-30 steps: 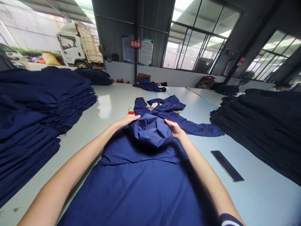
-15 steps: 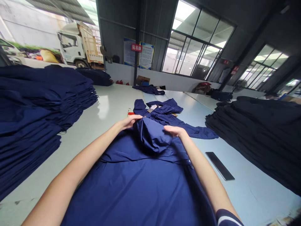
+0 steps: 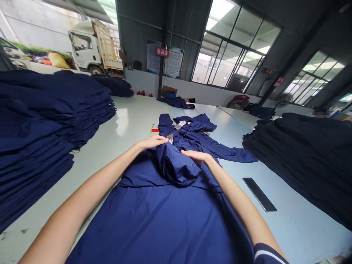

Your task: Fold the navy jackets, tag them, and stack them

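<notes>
A navy jacket (image 3: pixel 170 216) lies spread in front of me, its back panel up and its hood (image 3: pixel 178 165) bunched near the far end. At the hood's left edge, my left hand (image 3: pixel 154 142) is closed on the cloth. A small hang tag (image 3: pixel 170 138) shows just beyond those fingertips. My right hand (image 3: pixel 196 156) grips the hood's far right edge; its thumb is visible and the other fingers are mostly hidden by fabric. Beyond both hands lies another navy jacket (image 3: pixel 192 137) with a white tag (image 3: pixel 180 125) on it.
Piled navy garments (image 3: pixel 90 106) stand on the left of the table (image 3: pixel 137 110), and a dark garment pile (image 3: pixel 299 157) on the right. A flat black phone-like slab (image 3: pixel 259 194) lies right of my right arm. A red item (image 3: pixel 155 130) sits beyond my left hand.
My right hand has moved left along the hood, closer to my left hand. The hang tag by my left fingers shows more. The view has shifted slightly.
</notes>
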Tool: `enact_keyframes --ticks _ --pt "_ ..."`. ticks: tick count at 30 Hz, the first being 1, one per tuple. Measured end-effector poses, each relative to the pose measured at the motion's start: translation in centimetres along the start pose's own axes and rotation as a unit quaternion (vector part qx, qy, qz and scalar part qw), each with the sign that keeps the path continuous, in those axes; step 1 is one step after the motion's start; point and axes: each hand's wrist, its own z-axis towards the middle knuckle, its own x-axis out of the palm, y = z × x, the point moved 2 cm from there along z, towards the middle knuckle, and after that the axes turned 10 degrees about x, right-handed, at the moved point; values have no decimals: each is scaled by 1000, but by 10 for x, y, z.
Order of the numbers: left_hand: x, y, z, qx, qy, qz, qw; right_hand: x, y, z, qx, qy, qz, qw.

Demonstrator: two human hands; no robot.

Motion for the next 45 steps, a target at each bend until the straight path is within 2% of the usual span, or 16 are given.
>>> enact_keyframes --ticks 2,3,6,8,11,13,16,19,23,25,28,32,34,36,40,45 --pt "-4 -1 -7 35 14 59 998 -8 -11 -10 22 29 -81 996" --pt "-4 0 -10 54 25 97 994 -12 -15 -15 17 17 -112 993" --pt "1 9 -13 89 33 227 969 -23 -23 -22 -51 -146 -175 972" --pt "8 18 -13 89 7 334 938 -25 -28 -20 -75 -273 -224 933" --pt "26 30 -15 66 -42 462 883 -18 -37 -10 -55 -364 -297 881" --pt "41 32 -21 82 -82 481 869 -11 -43 -3 -36 -372 -311 874" --pt "65 28 -37 171 -114 443 873 -4 -50 3 -63 -381 -252 887" --pt "82 30 -56 210 -55 407 887 -5 -54 7 -93 -358 -157 916" --pt "86 43 -71 155 60 401 901 -12 -60 18 -59 -304 -141 940" --pt "83 48 -70 128 61 370 918 -13 -63 23 -46 -328 -184 925" --pt "79 49 -62 103 -18 310 945 -8 -64 21 -68 -402 -268 873" --pt "84 49 -50 102 -113 312 938 11 -62 -2 -123 -510 -289 801" --pt "93 56 -47 102 -109 324 934 25 -66 -11 -148 -503 -286 802" --pt "105 68 -48 78 -76 349 931 41 -75 -15 -151 -452 -319 819" --pt "125 93 -56 18 -9 438 899 60 -97 -10 -106 -360 -403 835" --pt "127 89 -57 67 -4 462 884 63 -96 -11 -126 -388 -405 818"
